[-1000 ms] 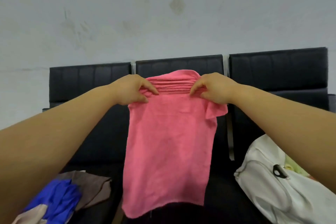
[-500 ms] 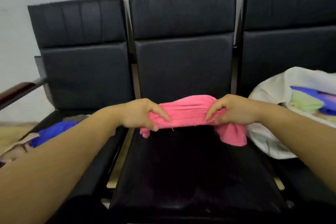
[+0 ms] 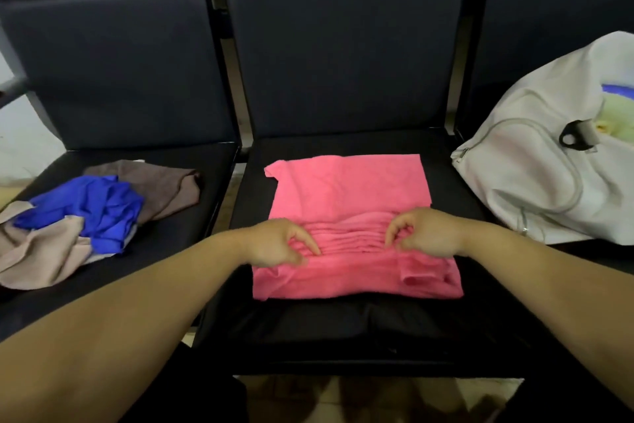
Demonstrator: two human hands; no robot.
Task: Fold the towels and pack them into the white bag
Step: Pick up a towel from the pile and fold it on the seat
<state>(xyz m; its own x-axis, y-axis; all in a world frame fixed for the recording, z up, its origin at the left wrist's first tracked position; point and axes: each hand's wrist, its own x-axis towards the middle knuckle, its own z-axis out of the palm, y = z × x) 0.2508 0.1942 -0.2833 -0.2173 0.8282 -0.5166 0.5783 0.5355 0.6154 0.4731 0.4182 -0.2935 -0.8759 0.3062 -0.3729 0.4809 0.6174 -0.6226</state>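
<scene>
**Pink towel flat on the middle seat, both hands on its pleated band**

The middle seat (image 3: 343, 326) of a row of black chairs carries the work. On the seat to the right slumps the white bag (image 3: 535, 189), mouth open, with green and blue cloth showing inside. It lies well apart from the left hand and near the right one, so I judge the right hand the likelier carrier once folding is done.

The pink towel (image 3: 346, 189) lies spread on the middle seat, its long axis running straight away from the person. Its far half lies smooth beyond the hands and its near edge is rumpled just below the wrists. On the left seat sits a heap of loose towels (image 3: 92, 210), blue over beige and brown, not yet folded.

The left hand (image 3: 278, 244) and right hand (image 3: 429, 234) reach in palm down, level with each other. They sit at the two ends of a pleated band (image 3: 353, 240) that crosses the towel from side to side. Each hand's fingers (image 3: 308, 242) curl down onto that band and seem to pinch its gathers against the thumb, though the grip underneath is hidden. The next fold probably turns on this band: the cloth beyond it must come toward the person, or the near part go away
</scene>
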